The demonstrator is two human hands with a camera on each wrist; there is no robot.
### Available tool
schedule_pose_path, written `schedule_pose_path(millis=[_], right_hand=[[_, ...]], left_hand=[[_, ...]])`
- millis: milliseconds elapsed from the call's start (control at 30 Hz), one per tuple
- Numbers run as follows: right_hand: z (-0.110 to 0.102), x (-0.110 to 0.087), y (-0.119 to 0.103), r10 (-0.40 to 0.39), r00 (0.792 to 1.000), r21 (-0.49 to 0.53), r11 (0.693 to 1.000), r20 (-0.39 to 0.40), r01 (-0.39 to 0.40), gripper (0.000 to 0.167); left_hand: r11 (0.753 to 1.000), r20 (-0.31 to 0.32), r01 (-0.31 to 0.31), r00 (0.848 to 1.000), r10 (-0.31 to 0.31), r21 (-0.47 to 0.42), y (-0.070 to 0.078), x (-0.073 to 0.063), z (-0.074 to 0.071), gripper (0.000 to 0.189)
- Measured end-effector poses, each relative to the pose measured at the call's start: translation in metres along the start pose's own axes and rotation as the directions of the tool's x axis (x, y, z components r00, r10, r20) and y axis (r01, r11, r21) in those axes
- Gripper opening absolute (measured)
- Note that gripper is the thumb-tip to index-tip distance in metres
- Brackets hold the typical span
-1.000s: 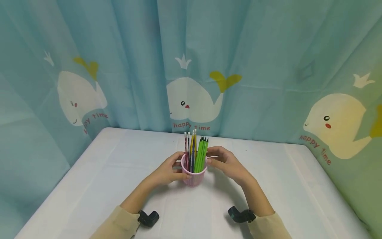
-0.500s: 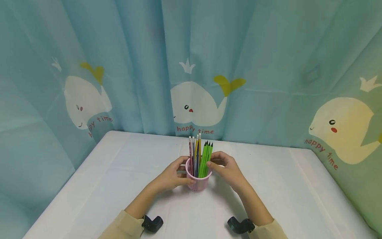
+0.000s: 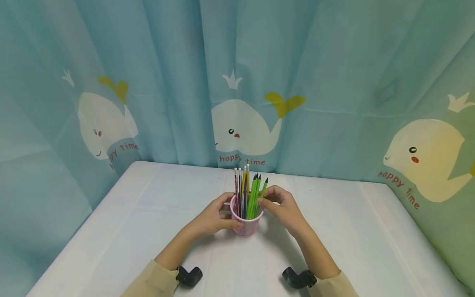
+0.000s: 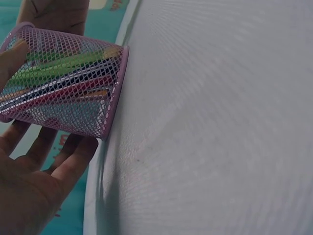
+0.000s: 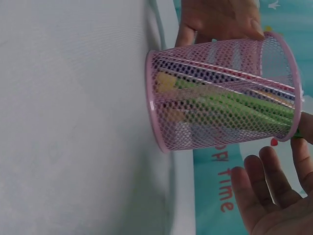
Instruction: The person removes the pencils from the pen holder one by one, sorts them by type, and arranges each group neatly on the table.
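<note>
One left hand (image 3: 213, 216) curved round the left side of a pink mesh cup (image 3: 245, 229), thumb on the near side by the rim, the other fingers parted round the far side; the right hand (image 3: 283, 208) had thumb and forefinger drawn narrowly together on a single green pencil (image 3: 264, 188), while its remaining fingers stood loose and spread in the right wrist view.

Beneath lay a white-covered bench (image 3: 130, 231); behind and to both sides hung a blue-green curtain (image 3: 174, 82), printed with white whales, yellow tails, small crowns and the red words "happy time"; each arm wore a beige sleeve (image 3: 152, 282) and a black fitting (image 3: 190, 277) at the wrist.

The cup stood upright on the bench, between the two hands; the pinched pencil leaned right, its black tip apart from its neighbours, its lower end inside the cup; the other green pencils (image 3: 252, 200) clustered just to its left, tips up; further left, nearest the left fingers, stood slimmer patterned pencils (image 3: 236, 185) and yellow pencils (image 3: 248, 177), white erasers uppermost.
</note>
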State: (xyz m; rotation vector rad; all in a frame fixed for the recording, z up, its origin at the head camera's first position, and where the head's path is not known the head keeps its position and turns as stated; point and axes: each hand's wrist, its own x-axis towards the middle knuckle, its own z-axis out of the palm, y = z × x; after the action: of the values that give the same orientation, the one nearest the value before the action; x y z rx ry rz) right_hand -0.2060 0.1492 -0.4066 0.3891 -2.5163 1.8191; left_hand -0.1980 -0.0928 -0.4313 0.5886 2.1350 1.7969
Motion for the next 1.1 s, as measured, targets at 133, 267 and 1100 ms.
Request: schedule_pose_path(millis=[133,267,1100], right_hand=[[-0.002,0.0,-0.004,-0.006,1.0,0.025,1.0,0.002,0.006,0.015],[-0.004,-0.002,-0.009,-0.018,1.0,0.053,0.998,0.007,0.018,0.017],[-0.017,-0.008,-0.031,-0.132,0.991,0.258,0.957,-0.012,0.13,0.023]], left_hand=[[1.0,-0.007,0.014,1.0,-0.014,0.007,0.001,0.0,0.0,0.077],[1.0,-0.007,0.014,1.0,-0.014,0.002,0.001,-0.001,-0.001,0.077],[1.0,-0.008,0.024,1.0,-0.024,0.015,-0.001,0.002,0.001,0.078]])
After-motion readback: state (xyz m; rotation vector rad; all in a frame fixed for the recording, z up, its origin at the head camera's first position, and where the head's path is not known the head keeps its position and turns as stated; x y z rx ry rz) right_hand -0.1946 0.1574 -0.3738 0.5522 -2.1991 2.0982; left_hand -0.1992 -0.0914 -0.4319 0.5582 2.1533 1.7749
